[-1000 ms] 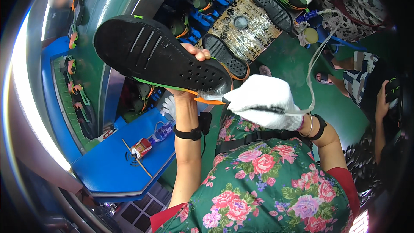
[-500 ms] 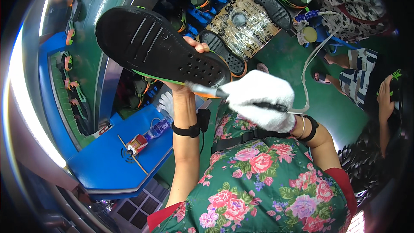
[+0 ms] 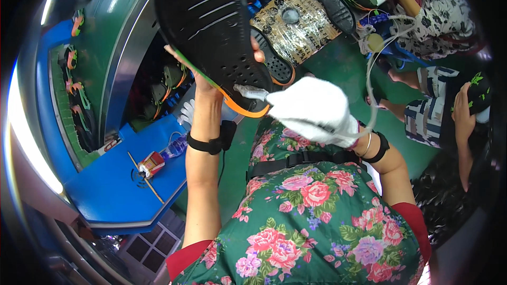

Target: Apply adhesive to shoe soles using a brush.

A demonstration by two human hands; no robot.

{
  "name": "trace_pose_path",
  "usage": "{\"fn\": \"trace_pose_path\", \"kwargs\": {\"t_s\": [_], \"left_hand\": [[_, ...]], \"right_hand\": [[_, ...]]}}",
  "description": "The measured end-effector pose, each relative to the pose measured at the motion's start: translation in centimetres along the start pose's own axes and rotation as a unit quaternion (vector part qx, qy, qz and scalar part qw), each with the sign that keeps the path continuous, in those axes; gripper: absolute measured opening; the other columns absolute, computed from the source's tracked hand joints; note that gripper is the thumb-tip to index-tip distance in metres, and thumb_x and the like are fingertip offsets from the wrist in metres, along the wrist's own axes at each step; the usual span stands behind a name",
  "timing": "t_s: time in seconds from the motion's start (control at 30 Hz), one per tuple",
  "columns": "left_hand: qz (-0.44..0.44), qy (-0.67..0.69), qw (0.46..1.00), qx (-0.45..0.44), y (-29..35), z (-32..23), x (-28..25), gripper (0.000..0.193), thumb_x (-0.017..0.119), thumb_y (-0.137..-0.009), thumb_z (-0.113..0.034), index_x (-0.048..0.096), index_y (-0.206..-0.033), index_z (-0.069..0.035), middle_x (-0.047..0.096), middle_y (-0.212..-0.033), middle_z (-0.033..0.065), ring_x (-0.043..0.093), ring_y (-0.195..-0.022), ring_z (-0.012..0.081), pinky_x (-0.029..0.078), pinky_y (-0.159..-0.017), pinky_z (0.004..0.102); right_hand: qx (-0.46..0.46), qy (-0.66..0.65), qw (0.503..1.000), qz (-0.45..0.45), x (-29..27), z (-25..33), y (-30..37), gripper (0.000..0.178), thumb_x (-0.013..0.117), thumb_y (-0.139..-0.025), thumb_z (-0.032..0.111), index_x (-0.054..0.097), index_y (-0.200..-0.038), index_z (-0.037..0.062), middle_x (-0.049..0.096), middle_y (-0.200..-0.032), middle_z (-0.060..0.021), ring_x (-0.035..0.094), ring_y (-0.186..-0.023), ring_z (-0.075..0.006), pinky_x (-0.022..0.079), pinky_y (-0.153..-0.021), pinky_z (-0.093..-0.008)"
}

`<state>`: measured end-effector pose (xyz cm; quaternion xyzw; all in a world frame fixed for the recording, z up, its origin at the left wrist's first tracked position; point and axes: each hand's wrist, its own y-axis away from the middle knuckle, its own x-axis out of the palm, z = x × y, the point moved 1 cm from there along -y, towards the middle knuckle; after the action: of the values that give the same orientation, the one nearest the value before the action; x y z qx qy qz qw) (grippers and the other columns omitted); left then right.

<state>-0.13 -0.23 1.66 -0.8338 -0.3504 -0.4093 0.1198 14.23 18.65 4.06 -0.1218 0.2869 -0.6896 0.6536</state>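
The left hand is curled around the narrower part of the black sole, which extends upward from this hand. The gloved right hand is closed around a brush, whose tip, just left of it, appears to touch the heel end. The step seems to be brushing this end; the next stroke probably calls for a steady sole and light pressure.

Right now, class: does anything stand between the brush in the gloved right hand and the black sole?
Nothing visible does: the brush in the right hand extends over the perforated end of the black sole. The left hand holds the sole by its edges, clear of the brush.
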Motion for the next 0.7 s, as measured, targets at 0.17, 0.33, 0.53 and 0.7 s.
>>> {"fn": "trace_pose_path", "kwargs": {"t_s": [0.17,0.33,0.53,0.7], "left_hand": [[0.007,-0.079,0.992,-0.101,-0.4,-0.5,0.2,0.123,0.031,-0.071,-0.101,0.051,-0.138,0.000,0.065,-0.101,0.0263,0.067,-0.081,0.0333,0.055,-0.073,0.0448],[0.037,-0.013,0.995,-0.091,-0.3,-0.8,-0.4,0.128,0.022,-0.071,-0.101,0.047,-0.144,0.000,0.065,-0.104,0.0308,0.070,-0.083,0.0367,0.058,-0.072,0.0471],[-0.050,-0.106,0.976,-0.182,0.1,-0.4,-1.6,0.113,0.027,-0.082,-0.092,0.041,-0.151,-0.003,0.065,-0.121,0.0268,0.073,-0.090,0.0393,0.063,-0.078,0.0525],[-0.068,-0.125,0.969,-0.200,-0.1,-0.6,-1.2,0.094,0.040,-0.091,-0.077,0.046,-0.145,-0.001,0.067,-0.121,0.0236,0.075,-0.095,0.0328,0.066,-0.077,0.0459]], "right_hand": [[0.023,-0.116,0.985,0.123,0.3,0.0,-0.2,0.021,0.080,-0.077,0.006,0.078,-0.097,0.0084,0.077,-0.100,-0.0076,0.072,-0.086,-0.0238,0.057,-0.072,-0.0345],[-0.048,-0.012,0.989,0.138,0.9,-0.5,-0.8,0.027,0.082,-0.070,0.005,0.079,-0.097,0.0090,0.078,-0.103,-0.0081,0.073,-0.085,-0.0243,0.057,-0.073,-0.0340],[-0.052,-0.163,0.971,0.169,0.9,-1.2,-1.3,0.027,0.080,-0.079,0.010,0.077,-0.106,0.0128,0.076,-0.104,-0.0065,0.071,-0.083,-0.0241,0.057,-0.072,-0.0350],[-0.084,-0.099,0.947,0.293,1.1,-1.7,-1.1,0.030,0.078,-0.081,0.008,0.077,-0.111,0.0115,0.075,-0.117,-0.0084,0.072,-0.096,-0.0247,0.057,-0.078,-0.0354]]}}
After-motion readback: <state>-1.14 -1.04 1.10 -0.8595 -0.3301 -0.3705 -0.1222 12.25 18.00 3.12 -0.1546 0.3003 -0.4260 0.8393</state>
